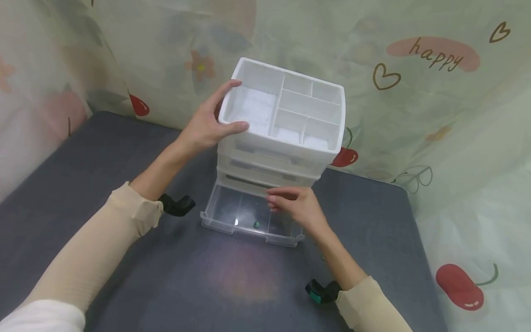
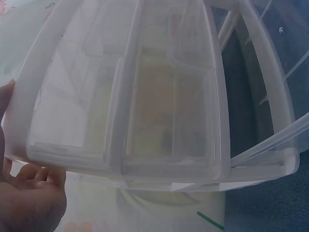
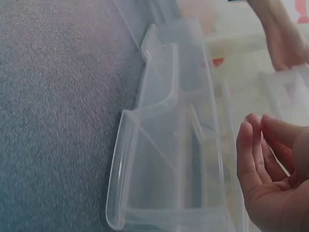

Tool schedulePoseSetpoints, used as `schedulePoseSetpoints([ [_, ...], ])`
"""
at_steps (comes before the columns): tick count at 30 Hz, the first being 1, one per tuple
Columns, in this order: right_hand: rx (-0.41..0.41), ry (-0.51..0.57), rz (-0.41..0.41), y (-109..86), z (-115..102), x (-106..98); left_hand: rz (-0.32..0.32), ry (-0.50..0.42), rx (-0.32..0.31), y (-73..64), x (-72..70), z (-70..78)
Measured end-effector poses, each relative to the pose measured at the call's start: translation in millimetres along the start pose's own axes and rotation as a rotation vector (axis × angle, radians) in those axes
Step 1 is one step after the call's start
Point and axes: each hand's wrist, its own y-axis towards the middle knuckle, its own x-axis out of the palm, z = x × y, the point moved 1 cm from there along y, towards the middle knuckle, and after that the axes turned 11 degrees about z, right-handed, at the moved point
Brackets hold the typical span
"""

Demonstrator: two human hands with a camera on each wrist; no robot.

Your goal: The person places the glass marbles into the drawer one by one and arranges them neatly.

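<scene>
A white plastic drawer unit [image 1: 282,143] stands on the dark table, with an open divided tray on top. My left hand [image 1: 209,117] grips the tray's left end, its thumb over the front rim and the fingers round the side. The clear bottom drawer [image 1: 224,203] is pulled out. A small green piece [image 1: 256,224] lies inside, near its front. Above the drawer's right part hovers my right hand [image 1: 298,205], fingers bent and fingertips close to the thumb. In the right wrist view nothing shows between the fingers [image 3: 246,145] and thumb.
The grey-blue table [image 1: 178,276] carries the unit near its back edge. Behind hangs a printed curtain [image 1: 290,27] with cherries, hearts and lettering. A small shiny bit [image 1: 323,258] lies beside my right wrist. Black wrist straps [image 1: 178,205] show on both arms.
</scene>
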Motion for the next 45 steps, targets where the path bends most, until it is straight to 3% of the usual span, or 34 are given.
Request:
schedulePoseSetpoints([
  [5, -0.056, -0.01, 0.009, -4.5, 6, -12, 0.0, -0.003, -0.001, 0.4, 0.4, 0.1],
  [13, -0.039, 0.027, 0.05, -12.6, 10, -28, 0.002, 0.009, 0.007, 0.2, 0.5, 0.0],
  [16, -0.042, 0.013, 0.072, -13.0, 18, -36, 0.003, 0.015, 0.009, -0.1, 0.4, -0.2],
  [26, -0.028, -0.075, 0.149, -29.6, 12, -58, 0.008, 0.04, -0.007, -1.4, 0.0, -0.1],
  [38, -0.005, -0.102, 0.209, -39.6, 56, -97, 0.009, 0.037, -0.014, 0.1, 1.0, 0.0],
  [45, 0.027, -0.15, 0.235, -51.6, 57, -111, 0.01, 0.017, -0.015, 0.1, 0.5, -0.1],
])
